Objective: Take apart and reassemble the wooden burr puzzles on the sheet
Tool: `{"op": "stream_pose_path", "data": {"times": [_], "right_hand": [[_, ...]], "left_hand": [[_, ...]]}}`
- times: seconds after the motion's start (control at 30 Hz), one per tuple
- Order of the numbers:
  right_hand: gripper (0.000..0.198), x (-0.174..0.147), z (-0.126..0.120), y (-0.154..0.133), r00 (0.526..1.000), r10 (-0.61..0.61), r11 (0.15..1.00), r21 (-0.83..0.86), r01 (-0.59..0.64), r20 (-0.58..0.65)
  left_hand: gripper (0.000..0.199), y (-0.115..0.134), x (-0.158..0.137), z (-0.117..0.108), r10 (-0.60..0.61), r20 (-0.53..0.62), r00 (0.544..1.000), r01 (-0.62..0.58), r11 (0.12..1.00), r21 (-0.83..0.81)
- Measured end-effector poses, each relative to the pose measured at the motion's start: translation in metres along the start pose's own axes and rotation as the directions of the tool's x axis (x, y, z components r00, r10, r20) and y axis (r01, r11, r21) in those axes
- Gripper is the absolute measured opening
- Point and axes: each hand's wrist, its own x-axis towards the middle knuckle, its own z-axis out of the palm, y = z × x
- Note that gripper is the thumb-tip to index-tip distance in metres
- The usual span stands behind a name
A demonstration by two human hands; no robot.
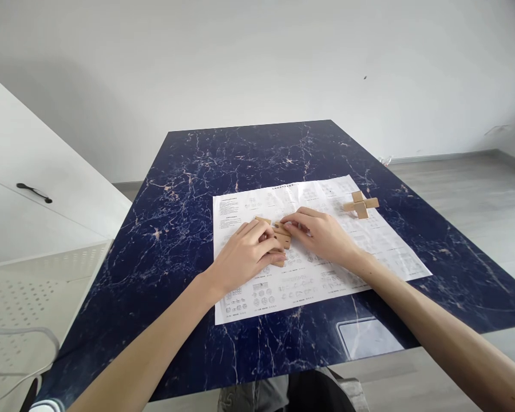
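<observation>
Small notched wooden puzzle pieces (282, 239) lie together on a printed instruction sheet (240, 309) between my hands. My left hand (244, 254) curls over them from the left, fingers closed on their near side and covering part of them. From the right, my right hand (321, 234) reaches in, its thumb and fingertips closed on the upper piece. Farther right, an assembled cross-shaped wooden puzzle (360, 205) rests on the sheet's right edge, apart from both hands.
The sheet lies on a dark blue marble-patterned table (189, 171). Near its front edge is a pale rectangular panel (369, 337). A white cabinet (34, 154) and a perforated white bin (26, 292) with cables stand at the left. A white wall rises behind.
</observation>
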Motion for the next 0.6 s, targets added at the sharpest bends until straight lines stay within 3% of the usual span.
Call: {"op": "stream_pose_path", "data": {"times": [0.3, 0.6], "right_hand": [[0.028, 0.0, 0.001, -0.006, 0.999, -0.034, 0.997, 0.073, 0.033, 0.016], [0.026, 0.001, 0.002, -0.009, 0.996, 0.087, 0.981, 0.173, -0.085, -0.004]], "left_hand": [[0.032, 0.005, 0.0, 0.0, -0.073, -0.068, 0.995, 0.077, 0.996, 0.048], [0.034, 0.015, 0.002, 0.004, 0.091, 0.084, 0.992, -0.095, 0.994, 0.044]]}}
